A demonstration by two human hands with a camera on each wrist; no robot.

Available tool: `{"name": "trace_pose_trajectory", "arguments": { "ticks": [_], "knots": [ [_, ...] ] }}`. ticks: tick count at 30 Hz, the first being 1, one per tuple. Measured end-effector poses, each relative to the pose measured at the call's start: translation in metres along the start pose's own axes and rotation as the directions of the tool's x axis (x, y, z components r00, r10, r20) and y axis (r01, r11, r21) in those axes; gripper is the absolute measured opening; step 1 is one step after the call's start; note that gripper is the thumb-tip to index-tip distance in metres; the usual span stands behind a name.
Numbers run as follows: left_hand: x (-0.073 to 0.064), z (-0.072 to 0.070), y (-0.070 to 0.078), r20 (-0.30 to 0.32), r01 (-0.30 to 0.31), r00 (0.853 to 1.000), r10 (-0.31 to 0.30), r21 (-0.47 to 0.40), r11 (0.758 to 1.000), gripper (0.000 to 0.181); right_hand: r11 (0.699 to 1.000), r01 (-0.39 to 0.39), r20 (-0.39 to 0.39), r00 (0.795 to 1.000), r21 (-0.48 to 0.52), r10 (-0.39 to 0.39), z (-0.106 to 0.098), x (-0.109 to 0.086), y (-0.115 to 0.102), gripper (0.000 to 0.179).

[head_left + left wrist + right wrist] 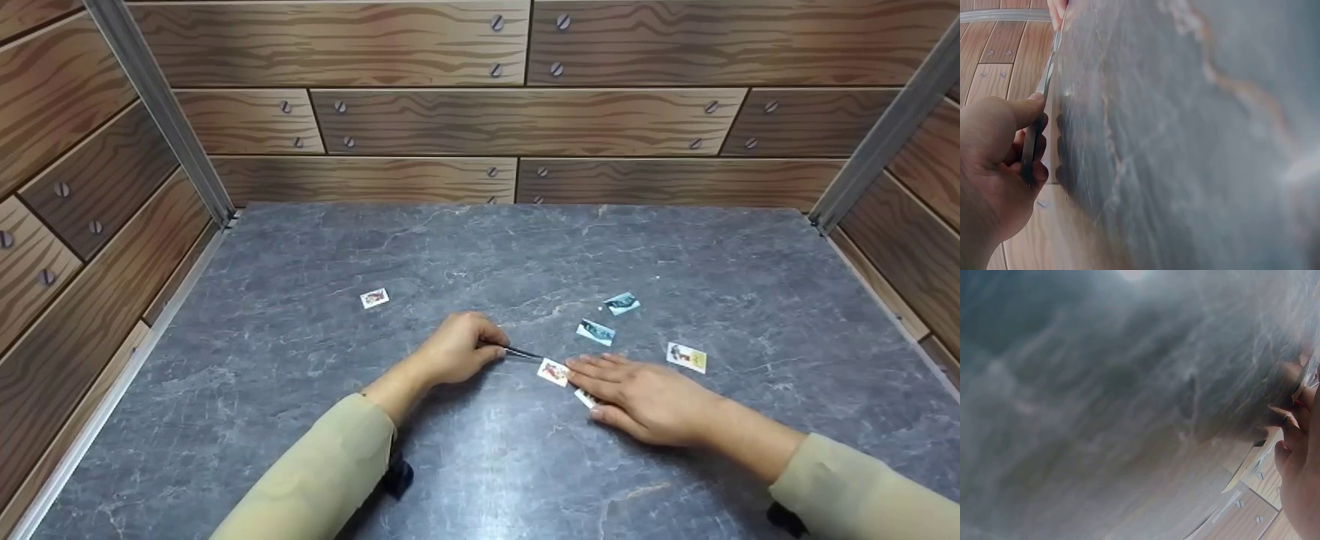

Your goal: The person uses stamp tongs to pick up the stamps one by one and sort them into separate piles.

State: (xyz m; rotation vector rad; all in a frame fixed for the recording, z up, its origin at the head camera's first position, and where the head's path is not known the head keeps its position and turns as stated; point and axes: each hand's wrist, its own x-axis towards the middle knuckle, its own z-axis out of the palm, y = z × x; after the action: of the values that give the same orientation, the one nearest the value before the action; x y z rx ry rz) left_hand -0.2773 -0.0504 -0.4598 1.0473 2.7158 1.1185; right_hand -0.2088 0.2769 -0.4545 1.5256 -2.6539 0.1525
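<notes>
My left hand grips a pair of tweezers, with thumb and fingers around its dark handle; the left wrist view shows the tweezers pointing away from that hand, their far part silvery. The tips reach the edge of a small picture card, white with a red figure. On the other side of this card lies my right hand, palm down on the table, its straight fingertips at the card's edge. Beneath this hand, between thumb and fingers, a second white card is partly hidden.
Two blue picture cards, one nearer and one farther, lie beyond my right hand. To the right is a white and yellow card, and far left a white card. Wood-patterned walls enclose the grey table.
</notes>
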Motion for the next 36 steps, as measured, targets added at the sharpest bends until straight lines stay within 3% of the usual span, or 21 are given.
{"name": "trace_pose_trajectory", "arguments": {
  "ticks": [16,23,36],
  "knots": [
    [-0.0027,-0.0038,-0.0003,0.006,0.011,1.000,-0.011,-0.015,1.000,0.008,1.000,-0.023,0.028,0.999,0.015,0.023,0.0000,0.0006,-0.0002,0.057],
    [-0.0026,-0.0037,0.0022,0.037,0.043,0.998,-0.042,-0.028,0.999,0.009,1.000,-0.020,0.029,0.999,0.016,0.020,0.0001,0.0002,0.0004,0.057],
    [-0.0031,0.0002,0.0007,0.011,0.031,0.999,-0.030,-0.055,0.998,0.009,1.000,-0.013,0.011,1.000,0.003,0.013,0.0000,-0.0002,-0.0006,0.057]
  ]
}}
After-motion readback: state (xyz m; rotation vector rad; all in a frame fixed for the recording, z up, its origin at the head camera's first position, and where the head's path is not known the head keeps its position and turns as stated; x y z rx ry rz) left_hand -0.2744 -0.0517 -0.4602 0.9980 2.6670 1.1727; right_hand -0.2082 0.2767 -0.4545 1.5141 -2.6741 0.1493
